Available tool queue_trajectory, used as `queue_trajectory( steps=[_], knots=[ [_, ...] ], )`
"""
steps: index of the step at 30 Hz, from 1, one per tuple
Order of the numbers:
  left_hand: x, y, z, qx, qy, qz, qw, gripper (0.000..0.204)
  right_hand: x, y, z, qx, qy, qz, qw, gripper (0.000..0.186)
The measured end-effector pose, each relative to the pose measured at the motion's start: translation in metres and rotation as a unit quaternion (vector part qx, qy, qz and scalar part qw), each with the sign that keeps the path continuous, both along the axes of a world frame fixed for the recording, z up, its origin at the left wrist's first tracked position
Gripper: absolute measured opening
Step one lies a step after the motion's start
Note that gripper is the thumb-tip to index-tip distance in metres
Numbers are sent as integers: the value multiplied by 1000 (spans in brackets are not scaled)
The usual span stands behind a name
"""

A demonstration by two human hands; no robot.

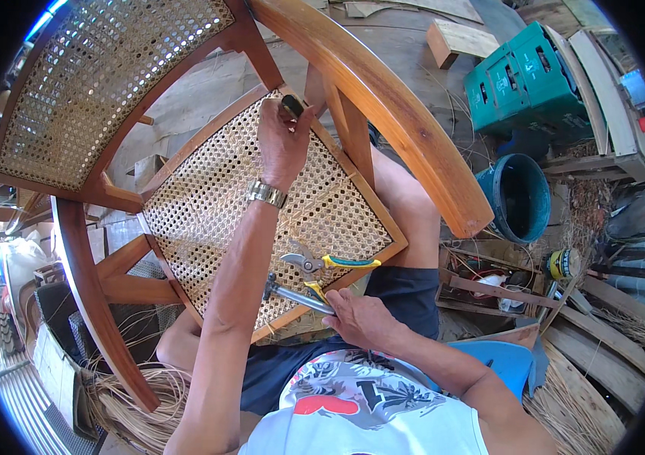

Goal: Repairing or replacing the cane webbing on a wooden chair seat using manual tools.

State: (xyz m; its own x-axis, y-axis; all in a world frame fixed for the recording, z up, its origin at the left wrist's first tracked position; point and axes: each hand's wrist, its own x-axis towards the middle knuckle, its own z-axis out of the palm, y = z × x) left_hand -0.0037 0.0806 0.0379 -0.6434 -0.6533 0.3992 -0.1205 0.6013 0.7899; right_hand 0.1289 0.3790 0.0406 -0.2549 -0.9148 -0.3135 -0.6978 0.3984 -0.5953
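Observation:
A wooden armchair with a woven cane seat lies in front of me. My left hand, with a metal watch on its wrist, is closed at the seat's far corner. It grips a short dark tool handle; the tool's working end is hidden. Lower down, my right hand is wrapped round a hammer with a grey metal shaft, its head pointing left over the seat's near edge. Just beyond the hammer, pruning shears with yellow and green handles rest on the cane, blades apart.
The chair's armrest arches over the right side, and its cane back rises at the far left. A green crate, a dark blue bucket and a yellow can stand at right. Coiled cane strands lie at lower left.

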Motion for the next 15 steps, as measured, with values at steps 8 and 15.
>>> queue_trajectory(
  steps=[8, 15],
  knots=[
    [12, -11, 11, 13, 14, -102, 995, 29, 0, 5, -1, -32, -55, -38, 997, 41],
    [15, -27, 66, 54, 154, 50, 985, 35, -10, 2, 9, -18, -89, -17, 996, 43]
  ],
)
